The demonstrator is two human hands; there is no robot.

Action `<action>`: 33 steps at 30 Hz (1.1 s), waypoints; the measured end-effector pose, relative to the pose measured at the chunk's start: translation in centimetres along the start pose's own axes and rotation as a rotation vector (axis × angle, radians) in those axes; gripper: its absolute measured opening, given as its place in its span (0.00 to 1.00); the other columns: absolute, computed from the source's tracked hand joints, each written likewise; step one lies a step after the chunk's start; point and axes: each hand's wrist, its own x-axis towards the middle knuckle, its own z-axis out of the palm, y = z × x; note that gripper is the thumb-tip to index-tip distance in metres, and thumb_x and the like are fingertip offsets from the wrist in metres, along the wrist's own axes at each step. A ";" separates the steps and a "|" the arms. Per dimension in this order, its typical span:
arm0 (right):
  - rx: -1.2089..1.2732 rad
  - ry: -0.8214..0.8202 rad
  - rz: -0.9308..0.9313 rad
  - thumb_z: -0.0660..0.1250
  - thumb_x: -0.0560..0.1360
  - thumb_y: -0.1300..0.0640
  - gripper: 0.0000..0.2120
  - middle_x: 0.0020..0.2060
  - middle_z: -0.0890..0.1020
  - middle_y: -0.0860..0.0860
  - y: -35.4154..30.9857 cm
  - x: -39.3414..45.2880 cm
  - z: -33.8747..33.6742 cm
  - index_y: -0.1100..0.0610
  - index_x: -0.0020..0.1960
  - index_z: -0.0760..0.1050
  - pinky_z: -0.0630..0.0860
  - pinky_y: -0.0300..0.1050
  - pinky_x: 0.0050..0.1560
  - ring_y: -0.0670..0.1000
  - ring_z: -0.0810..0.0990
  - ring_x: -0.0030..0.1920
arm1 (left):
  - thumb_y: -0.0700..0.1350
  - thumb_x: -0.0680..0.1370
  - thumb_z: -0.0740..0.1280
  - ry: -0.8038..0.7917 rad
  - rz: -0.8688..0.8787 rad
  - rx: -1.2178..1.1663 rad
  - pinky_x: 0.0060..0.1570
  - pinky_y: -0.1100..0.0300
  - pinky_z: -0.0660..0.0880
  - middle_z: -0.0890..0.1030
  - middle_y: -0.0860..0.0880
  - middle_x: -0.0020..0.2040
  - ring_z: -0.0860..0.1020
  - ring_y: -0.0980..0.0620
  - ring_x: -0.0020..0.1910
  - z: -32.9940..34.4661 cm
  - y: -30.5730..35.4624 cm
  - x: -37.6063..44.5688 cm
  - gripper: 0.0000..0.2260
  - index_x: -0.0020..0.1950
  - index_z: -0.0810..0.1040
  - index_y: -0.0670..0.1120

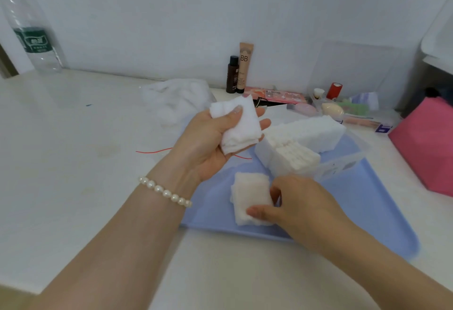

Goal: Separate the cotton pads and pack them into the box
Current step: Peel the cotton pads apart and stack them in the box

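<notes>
A white countertop is filling most of the frame, meeting a plain pale wall along the top. A blue tray is lying on it at lower right of centre. The left hand, palm up at mid-frame, is gripping a small stack of cotton pads, its thumb pressing across them; a pearl bracelet is circling that wrist. Below it, the right hand is pinching a second stack of pads against the tray, thumb over its near edge. Just right of centre, a clear plastic box is sitting on the tray, holding rows of packed pads. A crumpled clear bag is lying behind the left hand. At upper left a water bottle is standing by the wall; at top centre a dark bottle and a BB tube are standing together. A pink box is sitting at the right edge.
</notes>
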 end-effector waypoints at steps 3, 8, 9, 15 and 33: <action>0.081 0.045 0.009 0.70 0.66 0.38 0.20 0.34 0.74 0.46 -0.1 -0.1 0.0 0.52 0.41 0.67 0.68 0.45 0.37 0.50 0.73 0.39 | 0.38 0.80 0.58 -0.005 -0.008 0.011 0.41 0.56 0.81 0.83 0.42 0.50 0.84 0.45 0.43 0.0 0.0 0.0 0.11 0.61 0.71 0.35; -0.031 0.036 -0.197 0.67 0.72 0.43 0.27 0.38 0.70 0.46 -0.2 0.3 -0.2 0.44 0.65 0.57 0.73 0.48 0.48 0.53 0.75 0.48 | 0.38 0.80 0.58 -0.003 -0.011 -0.002 0.43 0.56 0.81 0.83 0.41 0.50 0.84 0.45 0.44 -0.1 0.1 0.0 0.10 0.59 0.72 0.36; -0.020 -0.031 -0.219 0.67 0.73 0.44 0.28 0.40 0.70 0.46 -0.1 0.7 -0.2 0.43 0.68 0.58 0.73 0.47 0.51 0.52 0.74 0.48 | 0.38 0.80 0.58 -0.004 -0.014 0.001 0.42 0.56 0.81 0.83 0.42 0.50 0.84 0.45 0.44 -0.1 0.0 0.0 0.10 0.58 0.72 0.36; 0.227 -0.129 -0.144 0.74 0.68 0.47 0.22 0.32 0.68 0.41 0.6 2.1 0.0 0.47 0.59 0.70 0.65 0.37 0.32 0.41 0.68 0.32 | 0.37 0.80 0.58 -0.003 -0.025 -0.001 0.42 0.56 0.81 0.84 0.42 0.48 0.84 0.44 0.44 -0.1 -0.1 0.0 0.08 0.56 0.73 0.37; 0.541 0.209 -0.322 0.76 0.59 0.58 0.13 0.31 0.74 0.44 1.3 0.0 -1.7 0.52 0.33 0.71 0.66 0.33 0.34 0.41 0.70 0.32 | 0.37 0.80 0.59 0.010 -0.036 0.028 0.44 0.54 0.81 0.82 0.41 0.50 0.83 0.46 0.43 -0.3 -0.8 0.4 0.08 0.56 0.74 0.38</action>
